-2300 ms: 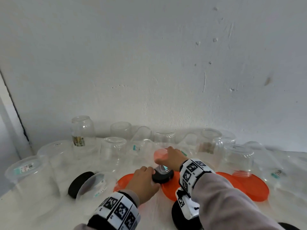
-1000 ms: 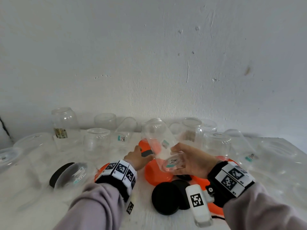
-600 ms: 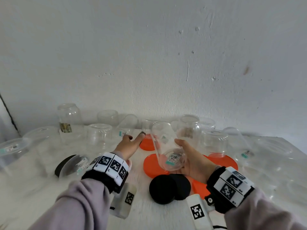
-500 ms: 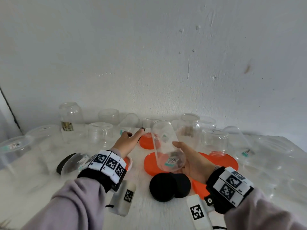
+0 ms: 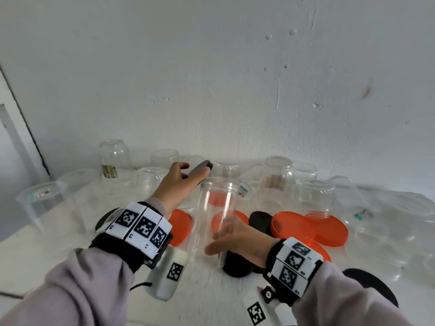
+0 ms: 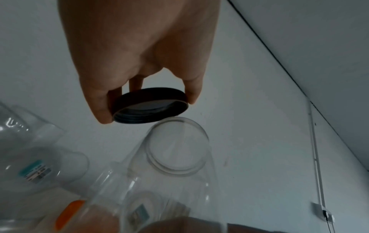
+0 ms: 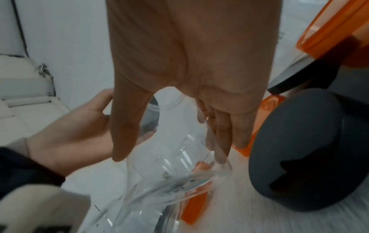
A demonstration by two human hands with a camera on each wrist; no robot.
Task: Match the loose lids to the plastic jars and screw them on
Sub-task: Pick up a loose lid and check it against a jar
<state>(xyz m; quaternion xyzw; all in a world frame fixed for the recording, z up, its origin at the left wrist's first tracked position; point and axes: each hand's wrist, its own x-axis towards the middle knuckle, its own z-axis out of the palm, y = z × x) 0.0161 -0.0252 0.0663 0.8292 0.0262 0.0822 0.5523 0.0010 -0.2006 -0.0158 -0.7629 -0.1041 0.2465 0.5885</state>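
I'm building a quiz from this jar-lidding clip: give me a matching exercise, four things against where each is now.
Things:
1. small black lid
2. tall clear jar
3. orange lids
4. labelled jar

Places:
a. lying flat on the table
b. pinched in the left hand
c. upside down by the wall, far left
d. gripped near its base by the right hand

Pairs: 1-b, 2-d, 3-a, 4-c

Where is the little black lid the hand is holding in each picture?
Head view: the small black lid is at upper centre, gripped by the left hand, just above the clear jar.
Left wrist view: lid at centre, over the jar's open mouth.
Right wrist view: the lid cannot be made out.
Shared landmark: the clear jar, held by the right hand.
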